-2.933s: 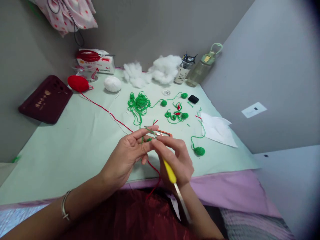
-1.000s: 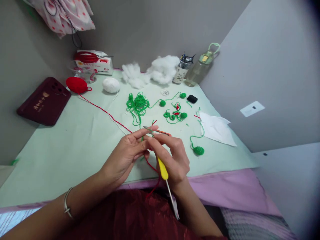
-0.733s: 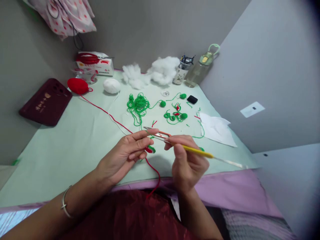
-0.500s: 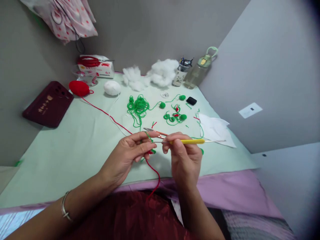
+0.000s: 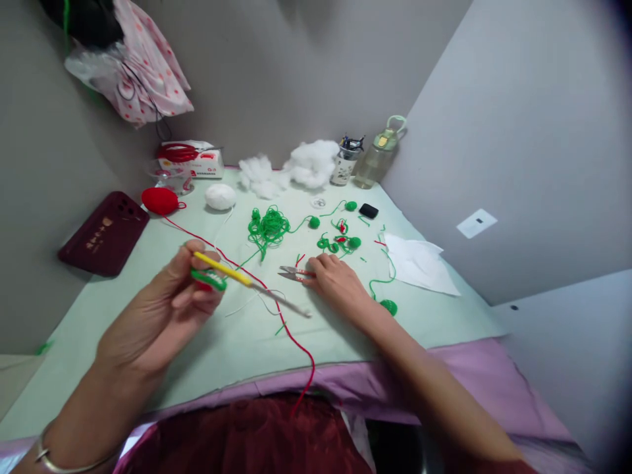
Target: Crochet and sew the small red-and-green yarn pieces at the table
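My left hand [image 5: 162, 309] is raised over the left part of the table, closed on a crochet hook [image 5: 224, 268] with a yellow handle and a small green, red and white crocheted piece [image 5: 210, 279]. The hook's metal end points right and down. My right hand [image 5: 340, 280] lies low on the table with its fingers closed round the handles of small thread snips [image 5: 295, 273], whose blades point left and stand apart. Red yarn [image 5: 296, 339] runs between my hands toward my lap. A loose green tangle of yarn [image 5: 269, 227] lies beyond them.
A red yarn ball [image 5: 160, 201] and white yarn ball [image 5: 220, 197] sit back left, near a dark red case [image 5: 105, 234]. Stuffing [image 5: 311, 163], a pen cup [image 5: 345, 164] and a bottle [image 5: 378, 158] line the back. Small green crocheted pieces [image 5: 354, 243] and white paper [image 5: 419, 266] lie right.
My hands have parted. The left has moved left with the hook and crocheted piece; the right has let go of the hook and closed on the snips.
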### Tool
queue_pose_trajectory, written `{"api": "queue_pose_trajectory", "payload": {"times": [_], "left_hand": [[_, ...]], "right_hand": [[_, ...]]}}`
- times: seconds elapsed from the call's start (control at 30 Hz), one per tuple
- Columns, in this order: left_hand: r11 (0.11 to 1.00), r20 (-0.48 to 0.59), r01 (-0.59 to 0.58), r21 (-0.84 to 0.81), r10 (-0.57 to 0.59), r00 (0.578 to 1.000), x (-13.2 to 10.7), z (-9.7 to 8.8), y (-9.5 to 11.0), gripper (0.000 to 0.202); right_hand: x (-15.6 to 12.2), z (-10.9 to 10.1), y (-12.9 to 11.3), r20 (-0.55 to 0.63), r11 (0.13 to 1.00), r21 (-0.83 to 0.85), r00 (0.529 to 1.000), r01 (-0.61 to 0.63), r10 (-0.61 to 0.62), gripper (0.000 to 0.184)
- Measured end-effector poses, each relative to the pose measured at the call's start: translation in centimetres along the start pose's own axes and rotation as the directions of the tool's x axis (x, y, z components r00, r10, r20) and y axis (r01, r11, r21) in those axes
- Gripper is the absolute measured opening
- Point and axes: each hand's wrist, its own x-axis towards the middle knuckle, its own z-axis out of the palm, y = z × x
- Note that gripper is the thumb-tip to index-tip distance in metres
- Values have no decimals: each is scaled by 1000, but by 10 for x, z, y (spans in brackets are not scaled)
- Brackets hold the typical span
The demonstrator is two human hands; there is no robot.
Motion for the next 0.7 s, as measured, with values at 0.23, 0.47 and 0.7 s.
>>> {"api": "queue_pose_trajectory", "payload": {"times": [0.23,0.47,0.7], "left_hand": [[989,74,-46,-144,57,996,-3,3,13,28],[991,4,-79,-106,80,997,-4,7,9,37],[993,86,-46,-108,55,995,-7,8,9,37]], "right_hand": [[10,16,14,-6,993,-77,996,85,-86,24],[23,-12,9,-35,888,460,998,-22,43,32],[43,-14,-26,-158,985,126,983,118,-97,28]]}}
